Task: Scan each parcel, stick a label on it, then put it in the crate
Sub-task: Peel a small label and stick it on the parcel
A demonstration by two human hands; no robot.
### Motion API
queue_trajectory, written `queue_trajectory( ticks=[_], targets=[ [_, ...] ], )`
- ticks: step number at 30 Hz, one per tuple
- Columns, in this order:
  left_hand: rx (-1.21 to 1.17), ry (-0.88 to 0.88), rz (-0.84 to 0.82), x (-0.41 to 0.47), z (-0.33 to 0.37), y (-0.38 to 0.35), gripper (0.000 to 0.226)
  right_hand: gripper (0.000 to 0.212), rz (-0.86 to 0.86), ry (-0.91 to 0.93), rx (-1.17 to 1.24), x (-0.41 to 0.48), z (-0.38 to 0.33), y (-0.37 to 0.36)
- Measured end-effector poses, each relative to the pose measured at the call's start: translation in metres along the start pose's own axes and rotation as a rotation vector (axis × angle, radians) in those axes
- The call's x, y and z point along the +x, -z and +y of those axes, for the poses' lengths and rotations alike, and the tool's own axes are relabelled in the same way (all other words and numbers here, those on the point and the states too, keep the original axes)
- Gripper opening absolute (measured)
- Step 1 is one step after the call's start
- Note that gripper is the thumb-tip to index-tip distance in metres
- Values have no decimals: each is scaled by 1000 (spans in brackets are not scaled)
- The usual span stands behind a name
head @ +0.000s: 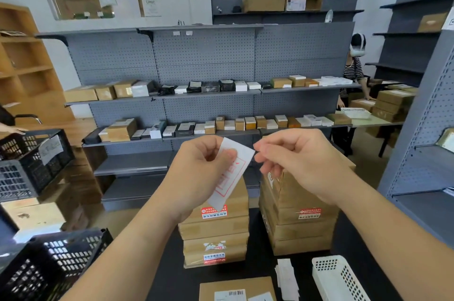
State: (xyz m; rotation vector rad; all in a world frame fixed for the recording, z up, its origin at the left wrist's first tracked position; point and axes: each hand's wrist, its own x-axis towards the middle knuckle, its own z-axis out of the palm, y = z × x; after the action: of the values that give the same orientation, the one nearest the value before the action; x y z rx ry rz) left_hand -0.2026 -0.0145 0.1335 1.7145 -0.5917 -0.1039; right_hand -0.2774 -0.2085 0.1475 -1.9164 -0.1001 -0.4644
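Labelling step: mid-frame, the left hand [196,172] has its grip pinched on the label [232,177]. The right hand [302,165] curls at the label's upper-right corner, though I cannot tell whether it has hold. Next, likely, peel it cleanly and press it onto the parcel [237,288] at bottom centre on the bench [172,281].

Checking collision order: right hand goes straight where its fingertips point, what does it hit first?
The label, pinched by the left hand. The right hand points its fingertips left at the label's upper right corner, with nothing visible between. Whether they already touch is unclear.
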Motion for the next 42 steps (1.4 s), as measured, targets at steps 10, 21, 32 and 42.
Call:
queue_trajectory(
  ticks=[10, 21, 32, 42],
  targets=[
    [98, -21, -39, -3, 10, 3, 16, 13, -77, -26, -138, -3, -7, 3],
    [137, -30, -62, -8, 17, 4, 15, 14, -87, -9, -142, -7, -11, 2],
    [150, -193, 103, -5, 15, -1, 28, 17, -3, 7, -26, -5, -2, -5],
    [310, -513, 282, -15, 11, -26, 15, 16, 65, 90, 78, -2, 8, -15]
  ],
)
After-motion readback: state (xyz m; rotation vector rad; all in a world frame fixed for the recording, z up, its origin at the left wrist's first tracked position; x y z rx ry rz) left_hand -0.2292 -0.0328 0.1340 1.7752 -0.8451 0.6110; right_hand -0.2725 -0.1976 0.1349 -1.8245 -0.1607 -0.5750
